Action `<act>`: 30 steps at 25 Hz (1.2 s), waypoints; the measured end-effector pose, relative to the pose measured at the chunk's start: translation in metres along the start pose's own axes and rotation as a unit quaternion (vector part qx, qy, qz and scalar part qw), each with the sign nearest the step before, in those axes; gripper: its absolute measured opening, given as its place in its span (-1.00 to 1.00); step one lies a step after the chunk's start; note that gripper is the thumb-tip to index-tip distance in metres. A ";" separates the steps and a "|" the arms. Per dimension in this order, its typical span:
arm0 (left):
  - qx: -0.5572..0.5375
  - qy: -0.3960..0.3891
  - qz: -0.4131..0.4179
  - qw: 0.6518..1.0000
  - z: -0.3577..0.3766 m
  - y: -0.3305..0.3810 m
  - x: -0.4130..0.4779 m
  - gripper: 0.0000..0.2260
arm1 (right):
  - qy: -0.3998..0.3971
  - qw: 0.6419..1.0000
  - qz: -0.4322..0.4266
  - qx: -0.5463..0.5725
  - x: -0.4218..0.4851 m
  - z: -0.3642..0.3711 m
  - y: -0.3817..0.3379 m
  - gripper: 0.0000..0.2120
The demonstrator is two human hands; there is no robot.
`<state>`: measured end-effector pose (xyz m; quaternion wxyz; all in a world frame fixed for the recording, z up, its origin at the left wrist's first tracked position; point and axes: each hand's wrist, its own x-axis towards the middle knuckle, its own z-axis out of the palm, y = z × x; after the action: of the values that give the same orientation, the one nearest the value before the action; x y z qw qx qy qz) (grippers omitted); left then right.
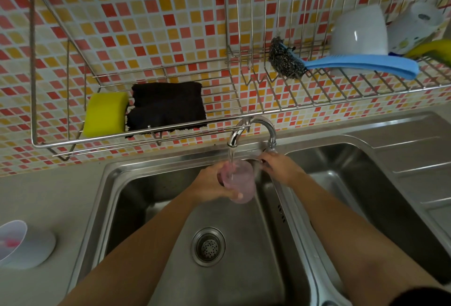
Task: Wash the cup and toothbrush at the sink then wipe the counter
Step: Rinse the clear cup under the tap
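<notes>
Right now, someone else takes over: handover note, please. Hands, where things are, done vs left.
Left hand: gripping the pink cup, held under the running faucet over the left sink basin.
Right hand: at the faucet base, apparently on the valve handle; grip not clear.
Water is flowing into the cup, so the rinse is under way, not finished.
Toothbrush: possibly the pink item in the white cup on the counter at far left; too blurred to confirm.
Dark cloth and yellow sponge sit in the wall rack.
Left: finish the cup, wash the toothbrush, shut off the water, wipe the counter.
</notes>
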<state>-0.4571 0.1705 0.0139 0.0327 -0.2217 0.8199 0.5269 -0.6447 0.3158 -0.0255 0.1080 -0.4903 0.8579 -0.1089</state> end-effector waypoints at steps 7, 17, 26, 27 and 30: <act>-0.031 -0.012 0.005 0.999 0.002 0.005 -0.001 -0.34 | 0.137 0.946 0.164 0.244 -0.015 0.001 0.002 -0.72; -0.027 0.054 -0.021 0.998 0.020 -0.047 -0.038 -0.37 | 0.072 0.976 0.207 -0.001 -0.111 0.092 -0.029 -0.45; 0.479 0.045 -0.040 0.876 0.016 -0.083 -0.072 -0.36 | 0.049 0.977 0.201 -0.042 -0.122 0.100 -0.026 -0.44; 0.505 0.048 -0.031 0.861 0.013 -0.080 -0.075 -0.38 | 0.051 0.978 0.199 -0.041 -0.122 0.099 -0.026 -0.44; 0.578 0.053 -0.005 0.814 0.007 -0.074 -0.085 -0.37 | 0.049 0.980 0.187 -0.040 -0.123 0.098 -0.029 -0.43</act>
<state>-0.3524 0.1788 -0.0271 0.1136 -0.1937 0.9728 -0.0574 -0.5318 0.4001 -0.1009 0.0643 -0.3191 0.9424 -0.0765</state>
